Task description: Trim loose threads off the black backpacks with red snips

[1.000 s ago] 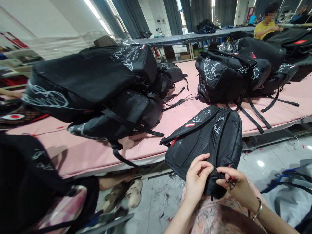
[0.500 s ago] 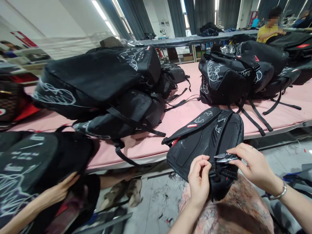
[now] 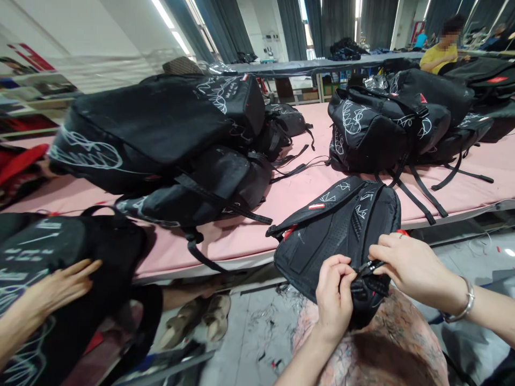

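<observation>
Black backpack (image 3: 332, 238), straps up, leans from the lap (image 3: 402, 348) against the pink table (image 3: 298, 187). The left hand (image 3: 337, 289) pinches at its lower strap (image 3: 358, 247); the right hand (image 3: 396, 262) grips small scissors (image 3: 367, 267), their tip just beside that pinch. Work there looks unfinished (whether any cut is made, I cannot tell).

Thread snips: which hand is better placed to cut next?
Probably the right hand: it holds the thread snips, while the left hand pinches at the black backpack near them.
</observation>
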Available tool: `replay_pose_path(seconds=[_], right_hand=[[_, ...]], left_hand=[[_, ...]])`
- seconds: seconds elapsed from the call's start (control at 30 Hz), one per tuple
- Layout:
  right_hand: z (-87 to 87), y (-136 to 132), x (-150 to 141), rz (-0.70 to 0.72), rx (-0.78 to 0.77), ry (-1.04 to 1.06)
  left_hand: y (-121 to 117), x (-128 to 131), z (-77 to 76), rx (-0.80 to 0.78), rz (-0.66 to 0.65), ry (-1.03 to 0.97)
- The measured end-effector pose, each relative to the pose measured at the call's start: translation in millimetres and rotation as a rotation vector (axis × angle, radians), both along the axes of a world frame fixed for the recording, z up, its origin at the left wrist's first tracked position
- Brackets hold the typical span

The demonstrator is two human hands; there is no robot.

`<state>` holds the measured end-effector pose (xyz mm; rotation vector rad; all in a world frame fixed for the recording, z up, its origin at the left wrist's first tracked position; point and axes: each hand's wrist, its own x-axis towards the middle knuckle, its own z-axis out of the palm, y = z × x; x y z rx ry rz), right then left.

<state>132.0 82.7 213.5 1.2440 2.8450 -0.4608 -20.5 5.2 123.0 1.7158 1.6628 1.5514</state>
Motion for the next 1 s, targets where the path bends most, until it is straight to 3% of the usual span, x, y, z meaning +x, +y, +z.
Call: replay_pose_path(seconds=[0.23, 0.5, 0.6, 0.7, 0.8, 0.9, 1.0], right_hand=[[-10.9, 2.7, 6.2, -0.005, -0.005, 0.142], [-3.3, 2.0, -7.2, 0.016, -0.03, 0.055], [-7.7, 3.0, -3.4, 0.016, -0.029, 0.122], [-18.2, 6.4, 7.3, -0.023, -0.069, 0.28], [-32.3, 5.4, 15.8, -0.128, -0.264, 0.526], [-52.0, -6.8, 14.7, -0.214, -0.462, 0.674], [-76.4, -24.1, 5.8, -0.213, -0.329, 0.525]], left_hand=[[2.7, -3.6, -3.1, -0.157, 0.047, -0.354], [3.7, -3.7, 0.1, -0.18, 0.003, -0.391], [3.7, -3.1, -1.5, -0.257, 0.002, -0.583], [4.7, -4.1, 1.0, -0.369, -0.04, -0.977], [7.8, -8.2, 7.4, -0.361, -0.112, -1.251], [14.4, -15.3, 11.8, -0.443, -0.15, -1.253], [25.2, -24.1, 11.6, -0.638, -0.194, -1.035]])
